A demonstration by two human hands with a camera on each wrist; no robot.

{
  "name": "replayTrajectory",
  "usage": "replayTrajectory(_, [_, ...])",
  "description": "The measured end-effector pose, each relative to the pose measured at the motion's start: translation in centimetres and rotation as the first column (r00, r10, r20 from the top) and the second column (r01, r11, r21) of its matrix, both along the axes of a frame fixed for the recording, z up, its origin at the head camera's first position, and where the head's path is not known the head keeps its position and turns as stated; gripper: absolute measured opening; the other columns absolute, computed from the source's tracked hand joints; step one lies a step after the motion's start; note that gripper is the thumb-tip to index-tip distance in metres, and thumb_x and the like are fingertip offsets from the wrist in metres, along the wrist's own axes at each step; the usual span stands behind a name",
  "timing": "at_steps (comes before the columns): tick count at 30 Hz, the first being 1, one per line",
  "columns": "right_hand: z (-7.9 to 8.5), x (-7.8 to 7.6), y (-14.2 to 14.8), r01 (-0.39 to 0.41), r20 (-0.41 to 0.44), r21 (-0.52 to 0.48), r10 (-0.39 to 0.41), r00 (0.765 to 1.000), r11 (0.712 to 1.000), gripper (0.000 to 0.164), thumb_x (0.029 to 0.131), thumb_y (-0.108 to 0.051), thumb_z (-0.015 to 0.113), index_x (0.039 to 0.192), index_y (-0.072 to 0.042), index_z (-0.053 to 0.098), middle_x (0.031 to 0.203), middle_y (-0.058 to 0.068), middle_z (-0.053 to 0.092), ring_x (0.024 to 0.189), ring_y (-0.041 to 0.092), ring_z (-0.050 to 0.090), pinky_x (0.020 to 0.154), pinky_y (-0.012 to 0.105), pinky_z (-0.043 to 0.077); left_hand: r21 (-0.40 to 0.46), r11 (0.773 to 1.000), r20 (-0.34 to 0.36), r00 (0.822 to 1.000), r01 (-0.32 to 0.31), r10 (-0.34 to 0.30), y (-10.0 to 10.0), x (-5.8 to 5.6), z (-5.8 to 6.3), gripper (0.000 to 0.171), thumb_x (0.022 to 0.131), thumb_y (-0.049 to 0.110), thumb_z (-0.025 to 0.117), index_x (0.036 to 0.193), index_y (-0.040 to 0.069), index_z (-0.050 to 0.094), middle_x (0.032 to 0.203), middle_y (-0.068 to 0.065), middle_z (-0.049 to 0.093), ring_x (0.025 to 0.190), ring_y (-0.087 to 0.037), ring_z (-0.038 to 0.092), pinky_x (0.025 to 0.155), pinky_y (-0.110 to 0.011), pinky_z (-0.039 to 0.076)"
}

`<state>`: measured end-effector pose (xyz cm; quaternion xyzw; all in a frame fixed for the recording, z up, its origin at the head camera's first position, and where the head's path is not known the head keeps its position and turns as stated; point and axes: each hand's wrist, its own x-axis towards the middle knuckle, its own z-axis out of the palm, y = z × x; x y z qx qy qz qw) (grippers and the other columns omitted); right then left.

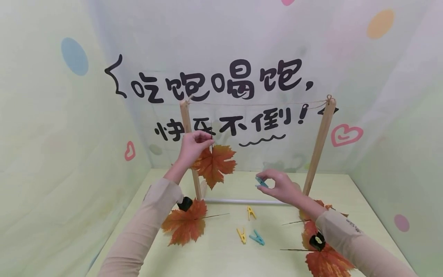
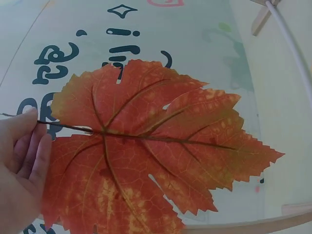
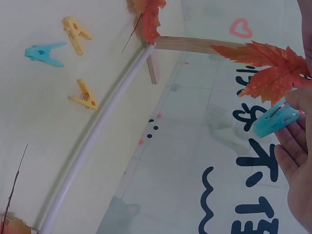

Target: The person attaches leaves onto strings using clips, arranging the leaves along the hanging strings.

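The left hand (image 1: 196,148) pinches the stem (image 2: 63,126) of an orange-red leaf (image 1: 215,164) between its fingers, the blade hanging near the left post (image 1: 186,117), below the string (image 1: 242,104). The right hand's (image 1: 282,187) fingers pinch a blue clothespin (image 1: 262,182) above the worktop (image 1: 221,259), between the left post and the right post (image 1: 321,142). Two yellow clothespins (image 3: 73,35) and a second blue clothespin (image 1: 257,237) lie on the worktop, apart from one another. Another leaf (image 1: 188,224) lies near the left post's foot; more leaves (image 1: 327,262) lie at the right, partly hidden by the sleeve (image 1: 360,240).
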<state>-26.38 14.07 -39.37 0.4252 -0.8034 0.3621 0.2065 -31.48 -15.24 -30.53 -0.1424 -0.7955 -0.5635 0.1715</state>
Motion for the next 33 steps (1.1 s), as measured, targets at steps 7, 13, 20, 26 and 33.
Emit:
replayTrajectory(7, [0.4,0.1,-0.2,-0.005,0.007,-0.008,0.006,1.000,1.000,0.030,0.071,0.000,0.074,0.099,0.002,0.063,0.087,0.008,0.066,0.078,0.015,0.062,0.070,0.028,0.052,0.110,0.992,-0.044,0.997,-0.065,0.070,1.0,0.8,2.1,0.019,0.078,0.004,0.070,0.092,-0.008,0.066,0.085,-0.015,0.067,0.067,-0.006,0.057,0.058,-0.014,0.047])
replayTrajectory(13, [0.8,0.3,-0.1,0.022,0.030,0.006,-0.022,0.999,1.000,0.029,0.072,-0.003,0.074,0.099,-0.001,0.063,0.088,0.005,0.066,0.079,0.013,0.061,0.071,0.027,0.051,0.163,0.981,-0.046,0.992,-0.107,0.116,1.8,1.7,3.5,0.019,0.077,0.002,0.070,0.093,-0.009,0.067,0.090,-0.023,0.066,0.066,-0.006,0.057,0.058,-0.012,0.047])
replayTrajectory(20, [1.6,0.1,-0.5,0.055,0.040,-0.066,-0.052,0.998,0.996,0.026,0.073,-0.002,0.073,0.097,-0.002,0.063,0.086,0.004,0.066,0.078,0.015,0.062,0.071,0.029,0.051,0.174,0.975,-0.085,0.984,-0.141,0.158,1.6,-0.5,2.9,0.018,0.076,0.008,0.072,0.091,-0.003,0.070,0.089,-0.019,0.067,0.066,-0.005,0.058,0.058,-0.014,0.048])
replayTrajectory(26, [3.5,0.5,-1.7,0.066,0.082,-0.139,-0.055,0.995,0.988,0.026,0.071,0.005,0.072,0.094,0.004,0.062,0.084,0.011,0.066,0.077,0.023,0.063,0.075,0.037,0.052,0.207,0.963,-0.103,0.976,-0.170,0.194,2.1,-0.4,3.4,0.017,0.077,0.007,0.072,0.090,-0.004,0.070,0.089,-0.019,0.068,0.067,-0.004,0.059,0.060,-0.014,0.048])
replayTrajectory(33, [7.1,2.0,-3.0,0.050,0.151,-0.242,-0.014,0.988,0.969,0.023,0.070,0.014,0.067,0.090,0.011,0.057,0.084,0.020,0.063,0.079,0.033,0.062,0.077,0.028,0.051,0.213,0.963,-0.113,0.975,-0.165,0.192,2.4,-0.5,3.4,0.017,0.078,0.008,0.071,0.091,-0.003,0.070,0.088,-0.018,0.068,0.064,-0.004,0.059,0.056,-0.014,0.047])
